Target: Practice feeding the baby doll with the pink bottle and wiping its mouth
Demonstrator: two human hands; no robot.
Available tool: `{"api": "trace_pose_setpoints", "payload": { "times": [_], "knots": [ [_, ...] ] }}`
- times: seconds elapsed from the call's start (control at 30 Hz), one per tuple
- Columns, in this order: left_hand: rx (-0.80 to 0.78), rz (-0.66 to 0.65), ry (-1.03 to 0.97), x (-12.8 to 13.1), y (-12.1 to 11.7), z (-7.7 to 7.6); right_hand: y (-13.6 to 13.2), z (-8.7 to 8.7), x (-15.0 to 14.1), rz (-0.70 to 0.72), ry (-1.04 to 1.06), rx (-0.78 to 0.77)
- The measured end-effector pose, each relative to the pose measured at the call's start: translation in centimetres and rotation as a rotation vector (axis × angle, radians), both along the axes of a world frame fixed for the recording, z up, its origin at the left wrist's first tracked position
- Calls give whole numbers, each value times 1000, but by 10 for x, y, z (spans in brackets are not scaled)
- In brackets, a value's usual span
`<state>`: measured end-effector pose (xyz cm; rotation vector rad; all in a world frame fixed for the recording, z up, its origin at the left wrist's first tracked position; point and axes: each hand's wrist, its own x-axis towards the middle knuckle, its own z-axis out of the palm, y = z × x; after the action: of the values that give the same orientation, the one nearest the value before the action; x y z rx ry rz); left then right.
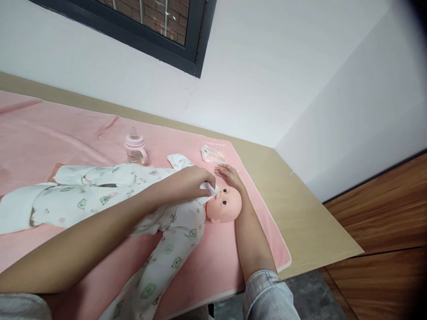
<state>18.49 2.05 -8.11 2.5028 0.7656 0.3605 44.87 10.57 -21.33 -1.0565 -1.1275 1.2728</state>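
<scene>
A baby doll (pixel 224 205) lies on its back on a pink cloth (pixel 66 138), dressed in a white printed romper (pixel 140 195). My left hand (pixel 191 180) pinches a small white wipe (pixel 211 190) and presses it against the doll's face near the cheek. My right hand (pixel 230 175) rests flat on the top of the doll's head, fingers spread, holding nothing.
A pink baby bottle (pixel 135 146) stands upright behind the doll. A small packet (pixel 213 154) lies near the cloth's far right corner. The cloth covers a beige tabletop (pixel 310 218) set against a white wall; wooden floor shows to the right.
</scene>
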Motion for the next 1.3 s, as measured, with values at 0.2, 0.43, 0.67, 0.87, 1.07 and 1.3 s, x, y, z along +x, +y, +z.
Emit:
{"api": "trace_pose_setpoints", "payload": {
  "times": [0.2, 0.43, 0.67, 0.87, 1.07, 1.3],
  "knots": [
    [35, 12, 1, -1, 1, 1, 1, -1, 1, -1, -6, -4],
    [120, 23, -13, -1, 5, -3, 3, -3, 2, 0, -2, -2],
    [186, 60, -17, 1, 6, -5, -1, 1, -1, -5, -6, -6],
    [193, 67, -38, 4, 6, -8, -1, 0, 0, -7, -8, -6],
    [145, 59, -44, 5, 5, -6, -2, 3, -1, -6, -14, -7],
    [74, 3, -120, 8, -5, 3, 0, 1, -1, -3, 6, -13]
  ]
}}
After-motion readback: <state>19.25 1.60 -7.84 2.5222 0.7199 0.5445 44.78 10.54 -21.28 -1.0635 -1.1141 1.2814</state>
